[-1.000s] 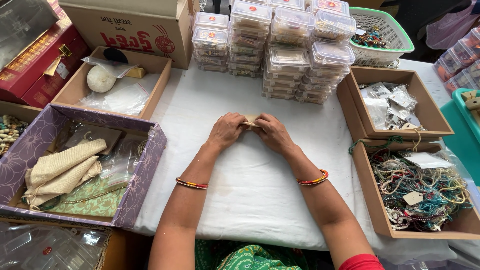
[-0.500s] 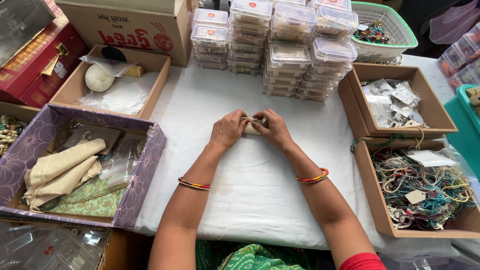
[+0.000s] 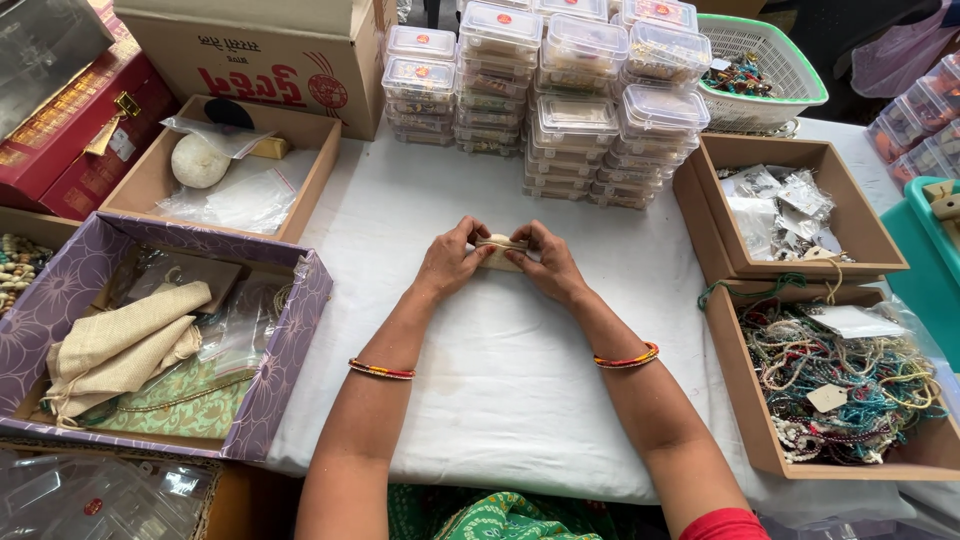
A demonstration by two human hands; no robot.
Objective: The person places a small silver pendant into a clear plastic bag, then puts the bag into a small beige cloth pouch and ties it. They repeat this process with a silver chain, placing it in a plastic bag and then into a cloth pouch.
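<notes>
Purple patterned cardboard box (image 3: 285, 345) of folded beige cloth sits far left on the white-covered worktop (image 3: 500, 400). At the centre, the left hand (image 3: 450, 260) and right hand (image 3: 545, 262) meet, each grip pinching one end of a small beige cloth pouch (image 3: 500, 252) held just above the cloth. Both wrists angle inward, thumbs on top. If one pinch loosens, I'd judge the pouch could drop or spill. Brown cardboard tray of beaded cords (image 3: 735, 390) lies right.
</notes>
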